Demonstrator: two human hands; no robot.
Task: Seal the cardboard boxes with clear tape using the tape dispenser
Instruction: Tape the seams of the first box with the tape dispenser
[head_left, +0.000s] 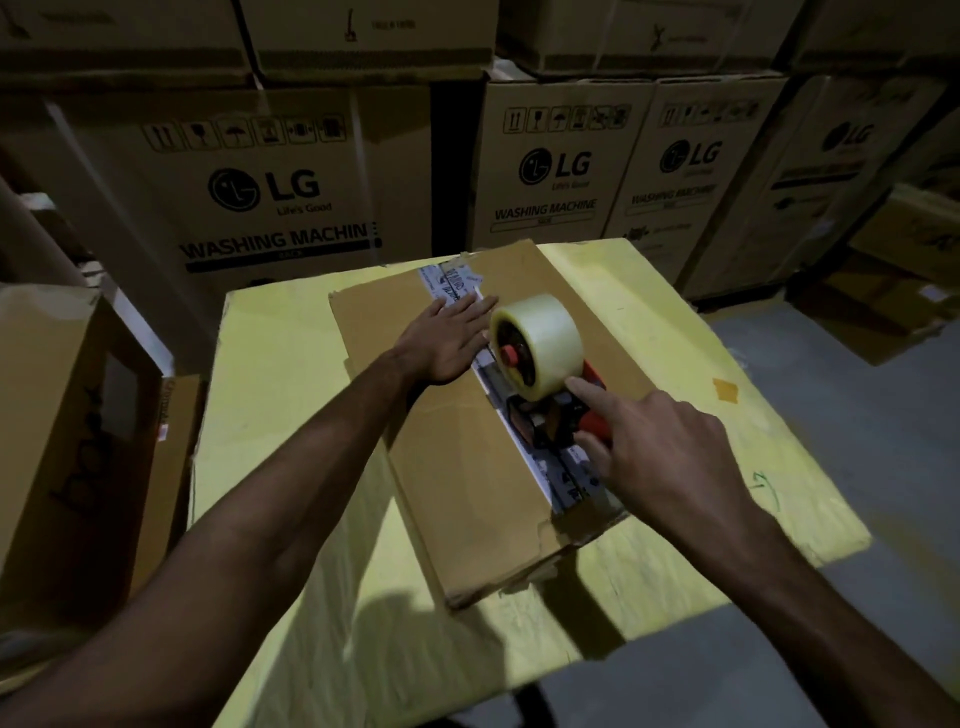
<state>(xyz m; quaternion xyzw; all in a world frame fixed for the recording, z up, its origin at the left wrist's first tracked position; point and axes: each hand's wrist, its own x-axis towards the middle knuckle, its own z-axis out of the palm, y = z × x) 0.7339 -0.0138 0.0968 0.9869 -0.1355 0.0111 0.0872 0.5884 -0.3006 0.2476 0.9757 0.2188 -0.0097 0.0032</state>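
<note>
Our right grip (670, 452) is closed round the red handle of the dispenser (589, 418), with the index finger stretched forward so its tip touches the roll (540, 338) of clear tape. The dispenser sits on top of the box (457, 467), on the middle seam, a little nearer than the box's centre, with the roll at its far end. Our left grip (447, 338) lies open and flat on the box's left flap, fingers straight and together, pointing to the far right, their tips just beside the roll and at the seam. A white printed strip (569, 480) runs along the seam from the near right edge to the far edge, passing under the dispenser.

The box lies flaps shut on a yellow counter (291, 415), turned at an angle to its edges. A small orange scrap (725, 397) sticks to the counter to the right of the box. A brown carton (62, 415) stands to the left of the counter. Beyond the counter, large cartons (280, 197) marked LG and washing machine are stacked in a wall. Grey floor (883, 415) shows on the right.
</note>
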